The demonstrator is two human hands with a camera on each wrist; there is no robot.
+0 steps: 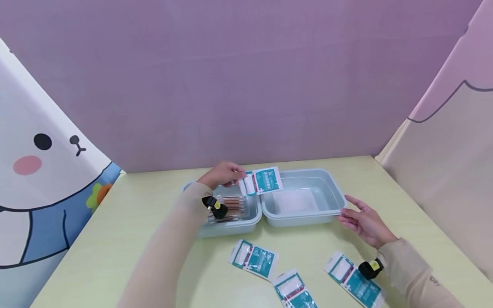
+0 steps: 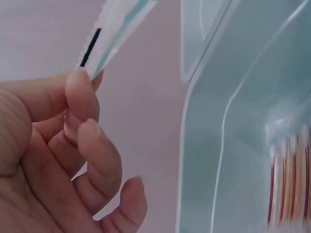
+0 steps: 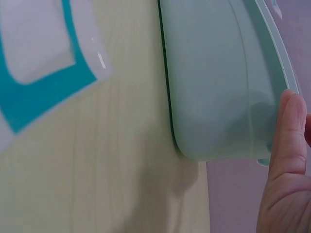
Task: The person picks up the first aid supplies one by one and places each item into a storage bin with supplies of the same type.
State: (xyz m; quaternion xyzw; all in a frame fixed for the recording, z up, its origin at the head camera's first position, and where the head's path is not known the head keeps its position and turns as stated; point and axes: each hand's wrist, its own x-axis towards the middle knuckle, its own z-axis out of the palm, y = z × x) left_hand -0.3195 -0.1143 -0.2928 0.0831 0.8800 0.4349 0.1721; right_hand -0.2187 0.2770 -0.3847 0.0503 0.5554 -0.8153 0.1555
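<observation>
My left hand [image 1: 225,174] pinches a flat teal-and-white packet [image 1: 265,180] by its left end, between thumb and fingers. The packet hangs over the inner rims where two pale blue plastic bins meet. In the left wrist view the other fingers of my left hand [image 2: 92,141] are loosely bent. My right hand [image 1: 366,222] holds the rim of the right bin [image 1: 304,220] at its front right corner. Up close, the right thumb [image 3: 289,141] lies against that bin's rim. Clear packs of brown swab-like sticks [image 1: 233,205] lie in the left bin [image 1: 231,231].
Three similar packets lie on the pale table in front of the bins: a left one [image 1: 256,259], a middle one [image 1: 294,291] and a right one [image 1: 352,278], the last near my right wrist. A purple partition [image 1: 250,85] rises behind the table.
</observation>
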